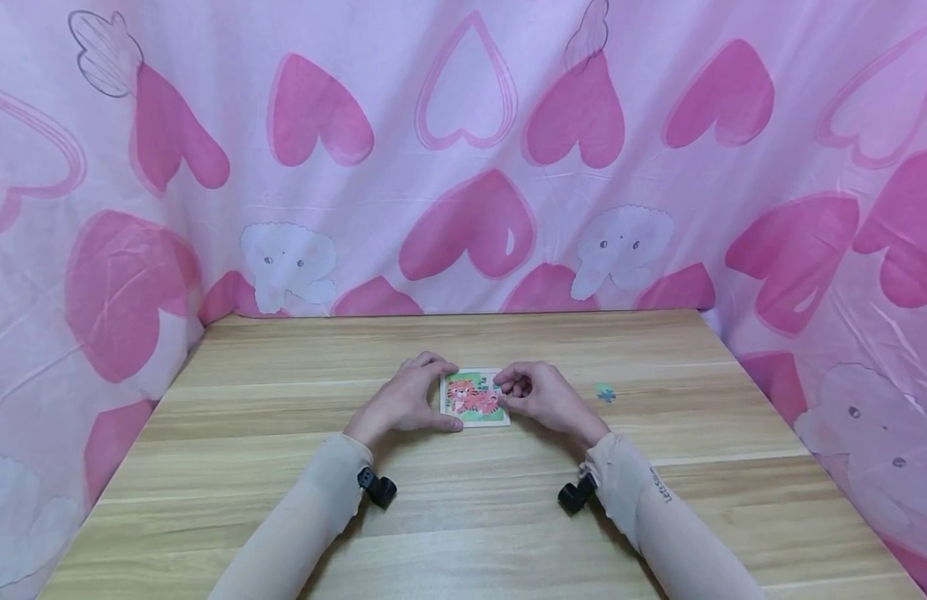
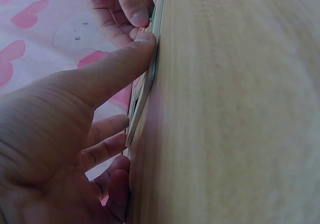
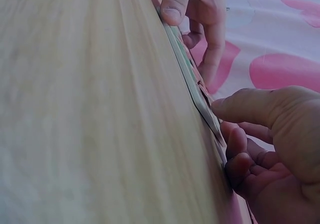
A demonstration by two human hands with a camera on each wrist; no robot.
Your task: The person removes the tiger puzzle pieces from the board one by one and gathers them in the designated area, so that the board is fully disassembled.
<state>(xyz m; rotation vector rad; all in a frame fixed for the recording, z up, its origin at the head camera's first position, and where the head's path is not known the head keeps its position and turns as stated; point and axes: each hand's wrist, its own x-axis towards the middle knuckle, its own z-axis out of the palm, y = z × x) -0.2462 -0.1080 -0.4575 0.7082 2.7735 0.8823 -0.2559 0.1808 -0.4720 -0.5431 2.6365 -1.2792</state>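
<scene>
A small square puzzle board (image 1: 474, 400) with an orange tiger picture lies flat at the middle of the wooden table (image 1: 463, 500). My left hand (image 1: 414, 398) holds its left side, with the thumb at the near corner and fingers at the far corner. In the left wrist view the left thumb (image 2: 135, 49) presses the board's edge (image 2: 150, 79). My right hand (image 1: 534, 393) is at the board's right edge with curled fingers. Its thumb tip (image 3: 220, 107) touches the board (image 3: 192, 79), and thumb and forefinger pinch at that edge. Whether a piece is between them is hidden.
One loose teal puzzle piece (image 1: 604, 392) lies on the table just right of my right hand. A pink cloth with hearts and elephants (image 1: 463, 167) hangs behind and along both sides of the table. A black wrist camera mount (image 1: 377, 487) sits under each forearm.
</scene>
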